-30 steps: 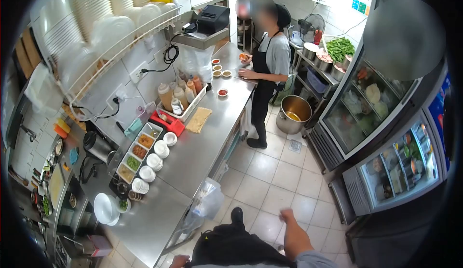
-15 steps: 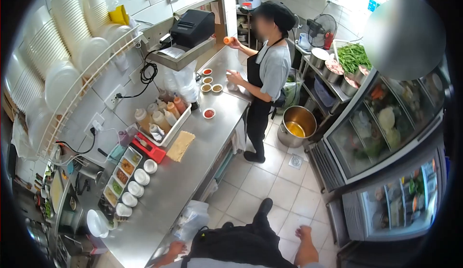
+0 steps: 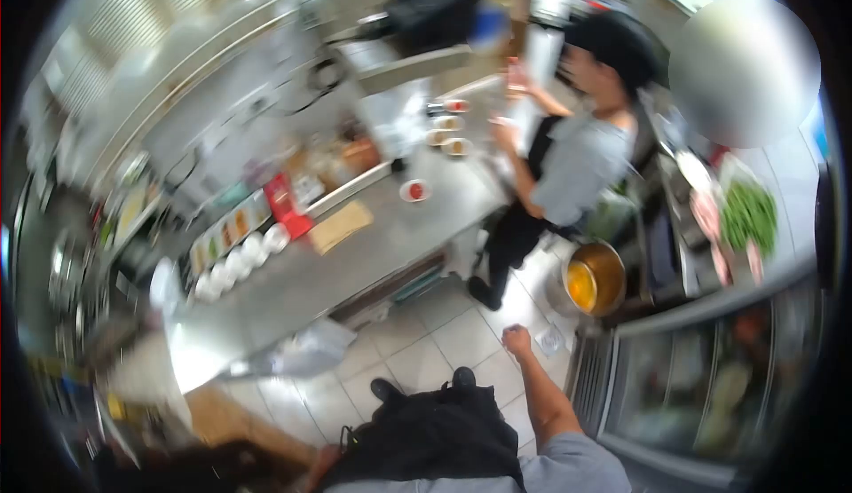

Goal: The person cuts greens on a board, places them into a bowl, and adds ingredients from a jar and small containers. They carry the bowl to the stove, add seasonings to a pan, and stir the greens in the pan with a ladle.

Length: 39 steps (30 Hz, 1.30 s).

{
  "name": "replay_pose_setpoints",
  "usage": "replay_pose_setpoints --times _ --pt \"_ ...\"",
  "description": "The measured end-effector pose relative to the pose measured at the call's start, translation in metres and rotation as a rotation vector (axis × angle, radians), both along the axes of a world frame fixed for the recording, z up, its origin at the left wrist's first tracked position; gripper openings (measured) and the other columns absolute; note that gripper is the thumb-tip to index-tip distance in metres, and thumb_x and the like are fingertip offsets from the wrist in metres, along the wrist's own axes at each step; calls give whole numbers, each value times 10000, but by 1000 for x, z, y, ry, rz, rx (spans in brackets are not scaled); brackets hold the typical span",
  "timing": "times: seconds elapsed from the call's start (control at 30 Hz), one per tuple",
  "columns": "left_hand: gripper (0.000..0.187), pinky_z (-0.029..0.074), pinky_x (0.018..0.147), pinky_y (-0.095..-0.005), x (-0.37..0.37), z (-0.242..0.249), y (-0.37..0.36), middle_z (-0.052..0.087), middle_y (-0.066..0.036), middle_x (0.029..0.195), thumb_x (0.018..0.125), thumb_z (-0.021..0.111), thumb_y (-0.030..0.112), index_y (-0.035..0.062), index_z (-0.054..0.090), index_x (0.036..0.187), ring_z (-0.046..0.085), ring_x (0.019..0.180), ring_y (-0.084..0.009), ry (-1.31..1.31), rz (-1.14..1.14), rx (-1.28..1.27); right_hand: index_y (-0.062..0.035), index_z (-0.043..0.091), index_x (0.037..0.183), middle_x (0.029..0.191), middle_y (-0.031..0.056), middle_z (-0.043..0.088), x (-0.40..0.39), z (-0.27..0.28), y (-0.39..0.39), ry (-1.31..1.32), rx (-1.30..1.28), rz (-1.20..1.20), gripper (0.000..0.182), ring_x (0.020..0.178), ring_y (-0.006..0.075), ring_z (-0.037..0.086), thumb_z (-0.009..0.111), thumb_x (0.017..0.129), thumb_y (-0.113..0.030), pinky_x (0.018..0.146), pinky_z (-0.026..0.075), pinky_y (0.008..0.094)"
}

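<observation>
My right hand (image 3: 516,339) is stretched forward above the tiled floor, its fingers curled in and nothing visible in them. Low beside my black apron, my left hand (image 3: 327,459) is dark and smeared, so its fingers cannot be made out. Neither hand touches the steel counter (image 3: 390,240). On the counter are a brown folded cloth (image 3: 341,227), a red holder (image 3: 286,207), a row of white cups (image 3: 255,248) and a small bowl of red sauce (image 3: 414,191). A large steel pot (image 3: 607,278) with yellow liquid stands on the floor beyond my right hand.
A co-worker (image 3: 581,151) in a dark cap and apron stands at the counter's far end, hands raised near small sauce cups (image 3: 456,147). A glass-front fridge (image 3: 701,386) is at the right, with green vegetables (image 3: 747,216) behind it. A plastic bag (image 3: 311,349) hangs by the counter edge.
The view has turned and blurred. My right hand has reached further forward and its fingers have curled. My left hand has become less visible. The co-worker's orange-topped item can no longer be made out clearly.
</observation>
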State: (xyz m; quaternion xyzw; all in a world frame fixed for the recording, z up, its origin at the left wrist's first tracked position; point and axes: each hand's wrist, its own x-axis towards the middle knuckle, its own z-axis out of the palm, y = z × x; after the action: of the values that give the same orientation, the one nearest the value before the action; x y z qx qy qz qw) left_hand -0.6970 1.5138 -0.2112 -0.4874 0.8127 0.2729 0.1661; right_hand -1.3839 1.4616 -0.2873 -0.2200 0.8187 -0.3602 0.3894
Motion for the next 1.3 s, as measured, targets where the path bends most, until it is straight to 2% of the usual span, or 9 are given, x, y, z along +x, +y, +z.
replay_pose_setpoints --times 0.03,0.07,0.17,0.33,0.63,0.73,0.87,1.03,1.3 --pt "285 515 694 -408 -10 6 37 655 -121 780 917 531 302 57 674 931 655 757 -268 -107 -43 -98 4 639 933 704 109 656 1 -15 -7 70 14 113 132 554 158 607 608 840 -84 475 475 270" --pt "259 506 605 -363 -19 31 35 610 -63 726 944 523 268 50 638 864 609 669 -198 289 522 372 2 639 924 701 113 655 11 -29 -19 139 13 249 117 549 159 609 609 835 -68 461 472 268" --pt "248 451 503 -325 -76 100 76 578 -31 656 915 591 279 56 619 810 552 550 -149 678 1438 387 -11 637 934 705 115 654 63 -8 -53 -385 -73 352 109 529 172 611 617 828 -28 398 448 258" --pt "274 545 693 -341 -94 97 156 709 -135 819 769 746 158 -16 683 972 685 732 -195 284 1564 -186 -10 651 901 736 91 676 178 37 -109 -266 -35 991 123 604 167 646 624 839 -113 557 512 275" --pt "416 573 713 -347 15 46 186 714 -189 990 744 756 125 -31 647 1113 715 784 -222 489 1887 3 -17 659 1026 807 103 679 424 162 -162 -90 -500 1397 190 724 168 648 610 893 -144 661 512 308" --pt "361 559 674 -334 88 27 171 718 -168 913 792 744 209 -16 668 1064 711 755 -208 682 2033 38 -24 658 1006 843 122 682 526 207 -197 5 -687 1257 185 781 214 654 620 899 -171 718 501 338" --pt "435 523 802 -423 199 -15 129 699 -200 954 794 683 387 -4 700 984 671 899 -340 330 1615 43 -50 664 1000 869 131 684 619 216 -269 195 -715 1304 194 810 289 653 618 898 -208 742 504 384" --pt "426 525 776 -365 289 75 -10 706 -167 934 849 678 323 -26 651 1092 685 836 -256 770 1594 -52 -16 665 880 742 101 668 671 201 -310 394 -501 1295 211 673 192 634 616 906 -220 640 488 321" --pt "404 538 789 -360 442 67 -83 700 -167 925 830 689 309 -16 654 1068 683 839 -254 815 1751 -63 7 603 918 874 87 607 811 171 -305 -61 -449 1176 140 782 157 564 601 910 -133 721 482 291"
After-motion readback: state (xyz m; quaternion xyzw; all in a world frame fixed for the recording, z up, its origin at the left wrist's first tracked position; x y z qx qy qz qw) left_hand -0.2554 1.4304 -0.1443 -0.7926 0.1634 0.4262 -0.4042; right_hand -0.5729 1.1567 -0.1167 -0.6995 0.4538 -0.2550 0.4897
